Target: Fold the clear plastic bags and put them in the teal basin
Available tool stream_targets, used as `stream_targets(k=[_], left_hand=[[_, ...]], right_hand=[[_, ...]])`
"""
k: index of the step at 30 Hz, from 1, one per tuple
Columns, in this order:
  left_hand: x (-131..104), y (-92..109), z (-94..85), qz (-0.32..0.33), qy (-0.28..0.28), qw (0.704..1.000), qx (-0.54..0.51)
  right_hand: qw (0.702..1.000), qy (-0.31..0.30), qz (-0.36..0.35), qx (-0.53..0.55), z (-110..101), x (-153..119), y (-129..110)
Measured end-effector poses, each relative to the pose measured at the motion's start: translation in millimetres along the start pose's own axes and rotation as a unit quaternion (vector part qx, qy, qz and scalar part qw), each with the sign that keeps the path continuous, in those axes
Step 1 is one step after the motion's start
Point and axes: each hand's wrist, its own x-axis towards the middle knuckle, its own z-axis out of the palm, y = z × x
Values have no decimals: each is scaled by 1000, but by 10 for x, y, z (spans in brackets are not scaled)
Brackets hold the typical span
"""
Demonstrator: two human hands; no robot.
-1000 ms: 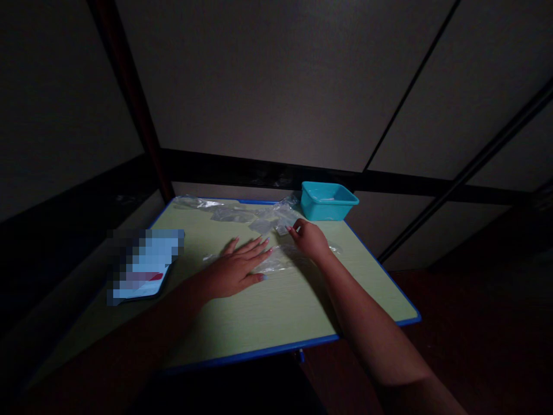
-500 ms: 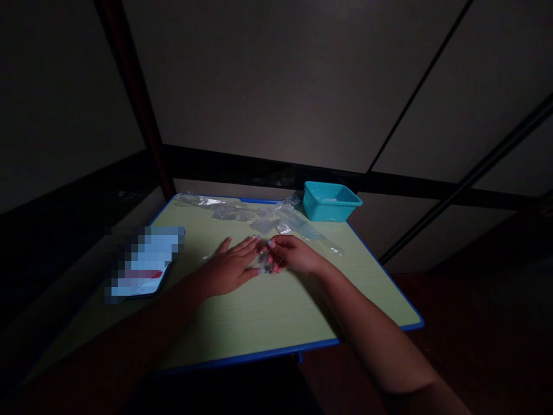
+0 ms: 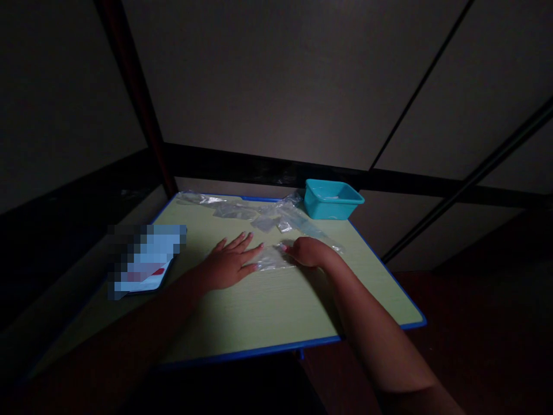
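A clear plastic bag (image 3: 274, 259) lies flat on the pale green table (image 3: 268, 311) between my two hands. My left hand (image 3: 228, 262) rests palm down with its fingers spread, thumb and fingertips at the bag's left part. At the bag's right end, my right hand (image 3: 306, 252) is closed, with its thumb and forefinger on the plastic; its other fingers are curled under and hidden. Just beyond the hands, several more clear plastic bags (image 3: 263, 216) lie loosely in a band along the far side.
A turquoise basket (image 3: 332, 208) stands at the table's far right corner with something pale inside. On the left lies a phone (image 3: 151, 262), partly blurred out. Behind the table rises a dark panelled wall (image 3: 268, 86).
My right hand has moved right, and the plastic between the hands now lies stretched out. My left hand's fingers have spread wider.
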Motion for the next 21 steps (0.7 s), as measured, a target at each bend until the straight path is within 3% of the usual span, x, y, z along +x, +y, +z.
stream_targets(k=[2,5,9,13,15,21], left_hand=[[-3,14,-29,-1,11,1000,5],[3,15,-97,-19,48,998,26],[15,-59,-157,-83,87,992,49],[16,-154,-110,-97,32,994,28],[19,-178,-75,-92,-3,996,8],[38,-175,-57,-112,-37,993,-12]], right_hand=[[998,48,-10,-27,-6,12,22],[990,73,-91,84,45,9,-15],[932,-16,-223,284,178,-3,-148],[878,-75,-268,389,282,40,-256],[885,-80,-245,388,289,67,-255],[972,-48,-85,215,113,76,-30]])
